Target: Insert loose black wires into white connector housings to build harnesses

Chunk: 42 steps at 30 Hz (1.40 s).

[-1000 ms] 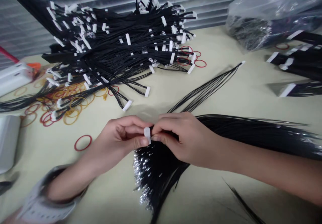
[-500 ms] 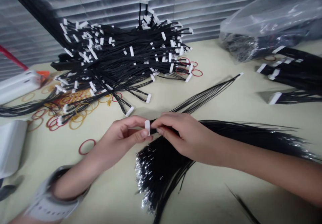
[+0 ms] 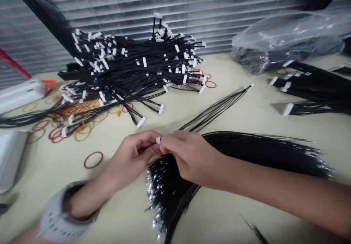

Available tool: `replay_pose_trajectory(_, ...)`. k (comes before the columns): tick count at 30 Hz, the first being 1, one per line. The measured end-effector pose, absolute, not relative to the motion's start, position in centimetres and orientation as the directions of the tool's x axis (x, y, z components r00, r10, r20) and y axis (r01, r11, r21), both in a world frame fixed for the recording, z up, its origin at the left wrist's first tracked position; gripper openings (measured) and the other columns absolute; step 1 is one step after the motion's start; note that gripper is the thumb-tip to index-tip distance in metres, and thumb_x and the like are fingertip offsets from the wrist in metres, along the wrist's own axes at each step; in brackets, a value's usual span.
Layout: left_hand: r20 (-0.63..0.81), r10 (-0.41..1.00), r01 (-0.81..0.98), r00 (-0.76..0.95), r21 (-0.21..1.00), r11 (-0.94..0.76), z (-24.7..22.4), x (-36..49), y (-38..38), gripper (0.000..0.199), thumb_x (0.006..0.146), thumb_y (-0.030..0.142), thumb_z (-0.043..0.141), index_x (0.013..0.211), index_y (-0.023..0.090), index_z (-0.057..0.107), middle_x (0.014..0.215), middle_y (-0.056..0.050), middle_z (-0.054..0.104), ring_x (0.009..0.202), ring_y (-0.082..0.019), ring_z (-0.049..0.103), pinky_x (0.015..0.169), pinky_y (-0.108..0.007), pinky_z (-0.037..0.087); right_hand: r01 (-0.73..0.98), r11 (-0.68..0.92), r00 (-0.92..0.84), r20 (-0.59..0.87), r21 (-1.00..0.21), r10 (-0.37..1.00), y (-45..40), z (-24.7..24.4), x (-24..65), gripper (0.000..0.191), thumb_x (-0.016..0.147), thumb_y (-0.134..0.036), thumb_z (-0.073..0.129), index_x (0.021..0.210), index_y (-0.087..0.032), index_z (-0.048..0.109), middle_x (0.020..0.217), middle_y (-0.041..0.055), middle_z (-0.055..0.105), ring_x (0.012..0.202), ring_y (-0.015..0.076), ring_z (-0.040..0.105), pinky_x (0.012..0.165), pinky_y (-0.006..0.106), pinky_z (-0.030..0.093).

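Observation:
My left hand (image 3: 137, 151) pinches a small white connector (image 3: 158, 140) between thumb and fingers. Pressed close against its right side is my right hand (image 3: 189, 151), its fingers closed at the connector; the wires there are mostly hidden by the fingers. Thin black wires (image 3: 219, 107) fan out behind my right hand to a white connector (image 3: 252, 86) at their far end. Under and beside my hands lies a thick bundle of loose black wires (image 3: 175, 185) with shiny metal tips.
A heap of black cables with white connectors (image 3: 131, 65) lies at the back. Red and yellow rubber bands (image 3: 85, 121) are scattered at the left, near white cases (image 3: 12, 160). A clear plastic bag (image 3: 276, 39) and more cables (image 3: 315, 107) lie at the right.
My right hand's fingers have closed in on the white connector and now cover part of it. The view has shifted slightly, so the background sits a little lower.

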<state>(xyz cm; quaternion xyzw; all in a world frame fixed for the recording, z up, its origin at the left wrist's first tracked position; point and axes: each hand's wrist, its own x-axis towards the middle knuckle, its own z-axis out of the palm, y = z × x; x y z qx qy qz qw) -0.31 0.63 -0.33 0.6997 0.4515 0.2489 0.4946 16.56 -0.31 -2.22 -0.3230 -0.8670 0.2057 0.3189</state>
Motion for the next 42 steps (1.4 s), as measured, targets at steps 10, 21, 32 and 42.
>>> replay_pose_trajectory(10, -0.037, 0.918, 0.423, 0.394, 0.894, -0.146, -0.7, 0.2, -0.7, 0.006, 0.079, 0.014, 0.049, 0.077, 0.016, 0.054, 0.065, 0.001, 0.058, 0.063, -0.012, 0.058, 0.059, -0.022, 0.047, 0.508, 0.640, -0.429, 0.475, -0.576, 0.769, -1.2, -2.8, 16.7, 0.017, 0.073, -0.001, 0.039, 0.075, -0.018, 0.038, 0.063, -0.0045, 0.044, 0.053, 0.0068, 0.039, 0.052, 0.019, 0.030)
replay_pose_trajectory(21, -0.064, 0.930, 0.263, 0.363, 0.964, -0.036, -0.8, 0.5, -0.4, 0.001, 0.076, 0.014, 0.055, 0.077, 0.015, 0.055, 0.067, 0.001, 0.061, 0.066, -0.011, 0.059, 0.065, -0.022, 0.050, 0.477, 0.589, -0.363, 0.464, -0.653, 0.808, -0.9, -2.8, 16.8, 0.005, 0.079, -0.012, 0.046, 0.082, -0.016, 0.047, 0.070, -0.0029, 0.052, 0.061, 0.0074, 0.047, 0.057, 0.019, 0.035)
replay_pose_trajectory(32, -0.041, 0.913, 0.276, 0.407, 0.958, -0.080, -1.4, -0.1, 0.1, 0.002, 0.078, 0.015, 0.054, 0.077, 0.014, 0.055, 0.066, 0.002, 0.060, 0.064, -0.009, 0.059, 0.064, -0.020, 0.050, 0.526, 0.585, -0.387, 0.439, -0.617, 0.811, -0.4, -2.5, 16.9, 0.011, 0.081, -0.015, 0.049, 0.071, -0.014, 0.053, 0.068, -0.0027, 0.052, 0.061, 0.0064, 0.045, 0.056, 0.019, 0.033)
replay_pose_trajectory(42, -0.089, 0.899, 0.212, 0.429, 0.977, -0.004, -1.3, -0.1, 0.4, 0.003, 0.079, 0.015, 0.053, 0.077, 0.014, 0.053, 0.071, 0.002, 0.059, 0.070, -0.009, 0.059, 0.072, -0.025, 0.049, 0.605, 0.623, -0.454, 0.429, -0.496, 0.781, 0.1, -2.8, 17.0, 0.013, 0.087, -0.016, 0.043, 0.076, -0.014, 0.050, 0.075, 0.0007, 0.053, 0.070, 0.0106, 0.046, 0.063, 0.023, 0.035)
